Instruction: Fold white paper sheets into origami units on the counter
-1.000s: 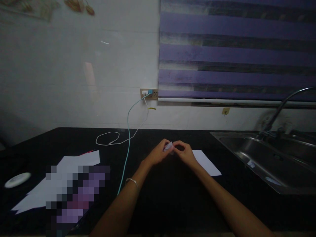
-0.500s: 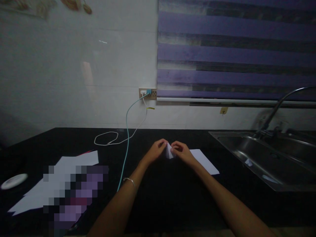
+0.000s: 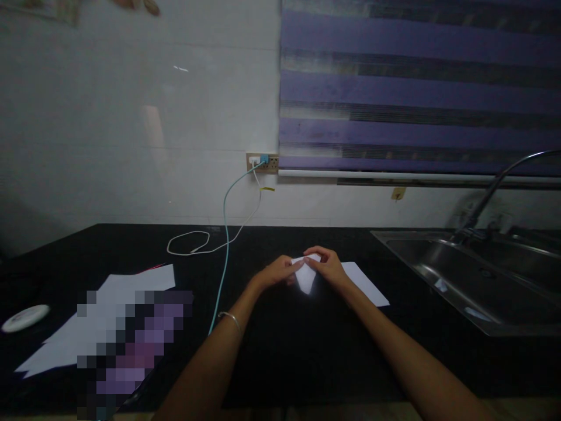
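A small piece of folded white paper (image 3: 306,277) is held between my two hands over the dark countertop, its lower end narrowing toward me. My left hand (image 3: 277,272) pinches its left edge, thumb on the near face. On the opposite side, my right hand (image 3: 329,266) grips the upper right part, with the thumb across the front and fingers behind. Just right of that hand, a flat white sheet of paper (image 3: 366,285) lies on the counter, partly covered by my right hand and forearm.
White sheets (image 3: 127,286) lie at the left beside a blurred-out purple item (image 3: 153,333) and a white oval object (image 3: 26,318). A teal cable (image 3: 225,263) and a white cable (image 3: 189,235) run from the wall socket (image 3: 263,163). The steel sink (image 3: 442,269) is at right.
The folded paper has turned from a narrow, edge-on cone shape to a broader, flatter face toward me. Both hands have shifted their grip around it, the right thumb now lying across its front.
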`<move>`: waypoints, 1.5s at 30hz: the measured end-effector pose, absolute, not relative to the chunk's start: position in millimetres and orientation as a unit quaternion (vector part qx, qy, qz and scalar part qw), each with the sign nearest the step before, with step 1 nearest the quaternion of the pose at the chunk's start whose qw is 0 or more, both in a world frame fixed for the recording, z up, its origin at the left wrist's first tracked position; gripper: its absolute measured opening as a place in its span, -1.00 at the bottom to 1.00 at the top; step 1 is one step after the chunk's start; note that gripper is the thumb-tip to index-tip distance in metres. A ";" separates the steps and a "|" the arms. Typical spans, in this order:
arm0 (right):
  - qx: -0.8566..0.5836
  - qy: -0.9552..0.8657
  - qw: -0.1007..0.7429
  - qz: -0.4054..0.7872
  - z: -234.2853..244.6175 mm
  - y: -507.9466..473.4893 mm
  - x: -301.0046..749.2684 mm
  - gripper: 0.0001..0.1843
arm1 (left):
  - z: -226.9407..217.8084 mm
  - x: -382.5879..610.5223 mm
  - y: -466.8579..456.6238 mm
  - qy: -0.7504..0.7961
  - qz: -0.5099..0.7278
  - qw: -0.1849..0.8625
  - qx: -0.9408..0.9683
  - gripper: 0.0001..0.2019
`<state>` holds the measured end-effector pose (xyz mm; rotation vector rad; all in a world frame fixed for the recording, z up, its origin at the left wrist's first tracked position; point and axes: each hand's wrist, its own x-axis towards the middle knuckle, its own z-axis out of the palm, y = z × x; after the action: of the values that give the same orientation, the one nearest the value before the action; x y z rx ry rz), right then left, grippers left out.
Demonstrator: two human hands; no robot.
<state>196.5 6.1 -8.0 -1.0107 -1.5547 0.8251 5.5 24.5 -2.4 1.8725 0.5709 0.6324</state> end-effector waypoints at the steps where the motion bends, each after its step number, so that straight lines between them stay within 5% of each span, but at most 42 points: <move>1: -0.425 -0.645 0.530 0.350 -7.8 5.8 196.2 -0.66 | -2.2 5.3 24.2 0.237 0.258 0.514 0.783 -0.43; 10: -0.393 -0.535 0.561 0.496 -8.1 5.2 190.0 -0.37 | -6.2 10.1 31.9 0.316 0.376 0.415 0.766 -0.42; 18: -0.383 -0.569 0.557 0.467 -11.9 8.1 192.3 -0.61 | -5.3 11.4 30.4 0.306 0.354 0.463 0.753 -0.52; 29: -0.366 -0.598 0.486 0.522 -16.6 8.5 198.1 -0.60 | 2.2 7.1 22.4 0.287 0.312 0.451 0.786 -0.47; 45: -0.416 -0.685 0.438 0.407 -11.5 5.1 205.1 -0.59 | 4.5 6.0 17.3 0.270 0.309 0.524 0.746 -0.53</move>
<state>205.1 5.1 -11.5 -1.0344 -1.7041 1.0107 6.0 17.3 4.5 1.7865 0.6461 0.7387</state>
